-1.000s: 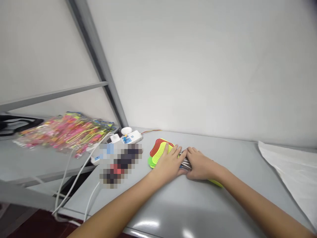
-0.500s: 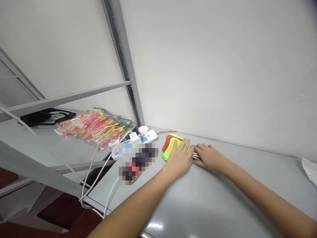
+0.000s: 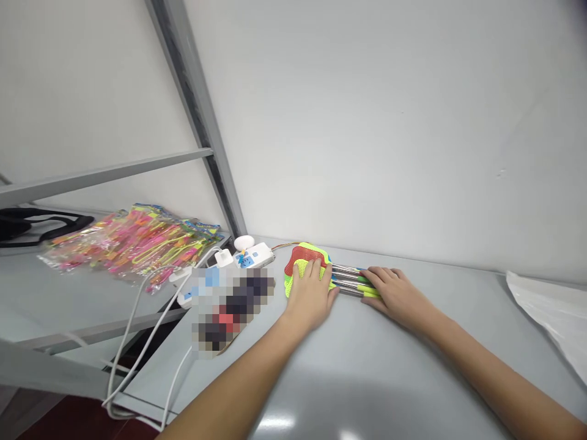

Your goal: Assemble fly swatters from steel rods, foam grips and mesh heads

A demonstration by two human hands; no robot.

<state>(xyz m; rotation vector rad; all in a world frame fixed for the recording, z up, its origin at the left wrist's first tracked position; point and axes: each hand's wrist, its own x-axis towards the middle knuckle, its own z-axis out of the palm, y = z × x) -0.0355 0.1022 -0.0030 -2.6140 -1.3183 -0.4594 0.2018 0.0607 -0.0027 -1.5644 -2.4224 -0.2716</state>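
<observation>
Several fly swatters (image 3: 306,264) with red, yellow and green mesh heads lie stacked on the grey table (image 3: 413,373) near the wall. Their metal shafts and green handles (image 3: 351,282) run to the right. My left hand (image 3: 312,293) lies flat on the mesh heads with its fingers stretched out. My right hand (image 3: 397,294) rests flat on the handle ends, fingers straight and together. Between the two hands a stretch of shafts shows.
A white power strip (image 3: 250,253) with plugs and white cables (image 3: 137,324) sits left of the swatters. A blurred dark object (image 3: 227,305) lies beside it. Bags of colourful items (image 3: 132,241) rest on a lower shelf. White plastic sheet (image 3: 550,311) lies at the right.
My hands have slid apart along the swatters, uncovering the shafts and green handles. The camera view has swung about meanwhile.
</observation>
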